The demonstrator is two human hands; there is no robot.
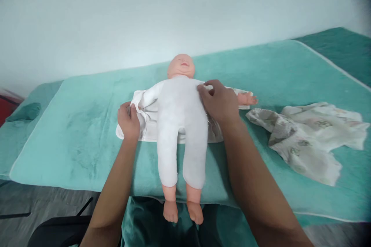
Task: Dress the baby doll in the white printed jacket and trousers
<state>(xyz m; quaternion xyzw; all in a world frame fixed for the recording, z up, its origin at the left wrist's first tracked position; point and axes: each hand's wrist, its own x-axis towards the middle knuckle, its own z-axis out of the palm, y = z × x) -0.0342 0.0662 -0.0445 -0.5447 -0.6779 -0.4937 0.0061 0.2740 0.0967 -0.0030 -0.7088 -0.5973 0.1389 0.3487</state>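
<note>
A baby doll [181, 104] with a white cloth body lies on its back, its feet hanging over the front edge of the bed. Beneath its torso a light baby shirt [149, 133] is spread, inside facing up. The doll's arm on the right is in a sleeve, with the small hand sticking out of the cuff. My left hand [128, 122] pinches the shirt's edge near the doll's other arm, whose hand is hidden by the cloth. My right hand [222, 100] is at the doll's shoulder on the right, fingers curled onto the shirt there.
Patterned baby trousers [313, 135] lie crumpled to the right. The bed has a green cover [87, 131] and stands against a white wall [162, 15]. A black chair [59, 231] is at the lower left, and something red [7, 108] shows at the far left.
</note>
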